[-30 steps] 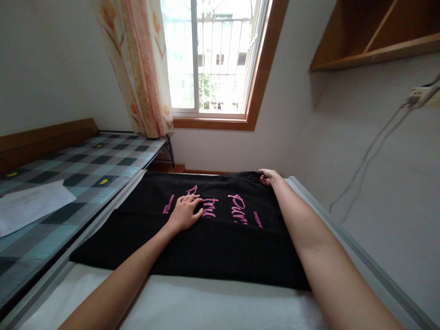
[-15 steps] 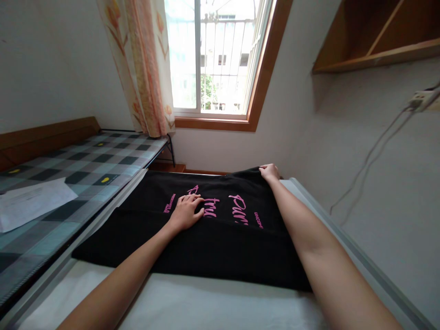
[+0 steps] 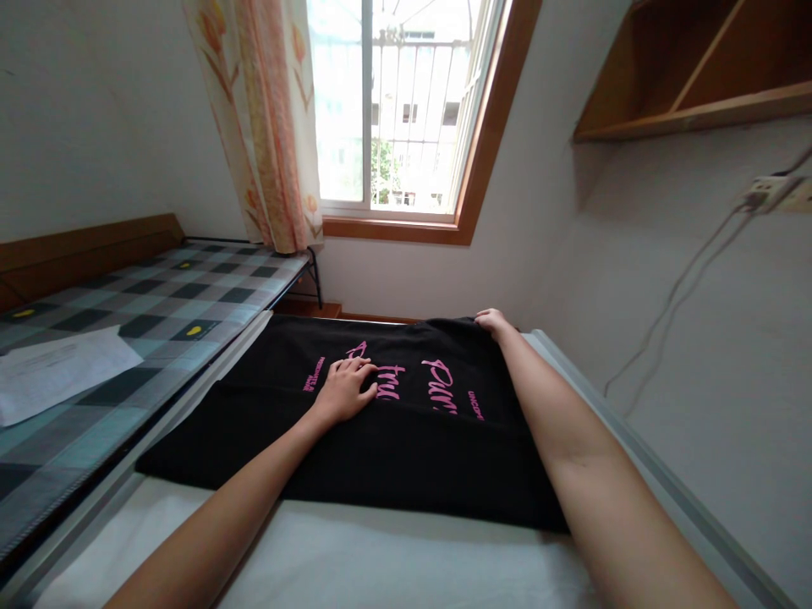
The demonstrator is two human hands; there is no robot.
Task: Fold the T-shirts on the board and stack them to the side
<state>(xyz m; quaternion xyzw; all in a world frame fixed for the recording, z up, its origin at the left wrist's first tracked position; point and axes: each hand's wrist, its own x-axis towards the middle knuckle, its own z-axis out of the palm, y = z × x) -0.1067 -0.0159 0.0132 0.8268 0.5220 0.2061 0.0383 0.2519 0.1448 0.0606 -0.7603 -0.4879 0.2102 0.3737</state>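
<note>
While your left hand [image 3: 344, 389] lies palm down on the black fabric garment with pink printed lettering [image 3: 406, 457], your right hand [image 3: 493, 322] is at that garment's far right corner. The garment is spread across the white-covered table with pale raised side rims [image 3: 393, 558], reaching its far edge and lying close to its left edge; a strip of white cover shows toward the right edge, and more in the foreground. A near layer of black cloth overlaps part of the lettering, and the far edge is slightly rucked beside your right hand.

Grip, left: your fingers are slightly spread and rest on the cloth, close to the lettering, pinching nothing. Grip, right: your fingers are bent and pinch the cloth at the corner; your thumb is not clearly visible. Your right forearm runs along the garment's right side.

Surroundings: beyond the table's left edge is a grey, black and pale-blue checked mattress [image 3: 158, 296] carrying white paper sheets [image 3: 69, 372]. Past the far edge hangs a cream and orange flowered curtain [image 3: 272, 127], beside a brown-framed sliding window [image 3: 339, 101].
</note>
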